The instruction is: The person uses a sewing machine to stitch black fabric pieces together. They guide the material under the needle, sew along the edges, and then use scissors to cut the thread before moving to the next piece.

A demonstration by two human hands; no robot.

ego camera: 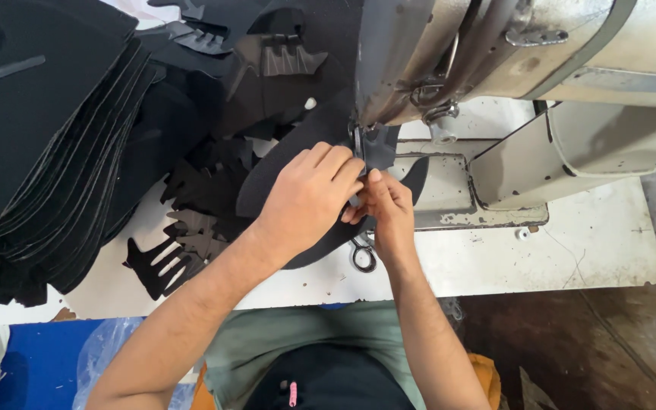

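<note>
Your left hand (309, 199) presses curved black panel (267, 178) flat; right hand (387, 203) pinches small black piece (380, 146) under sewing machine (495, 53) head, aligning edges.

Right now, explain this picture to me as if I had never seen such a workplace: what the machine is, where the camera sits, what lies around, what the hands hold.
The camera sits on the worker's head and looks down at both bare hands. The big cream-coloured metal sewing machine stands on a white worktable. The left hand and the right hand meet just under the machine's needle area, pinching a small dark shaped fabric piece against a larger curved black fabric panel. A thick stack of black cut sheets lies at the left, with loose black comb-shaped cutouts beside it. Small metal scissors lie near the right wrist.
</note>
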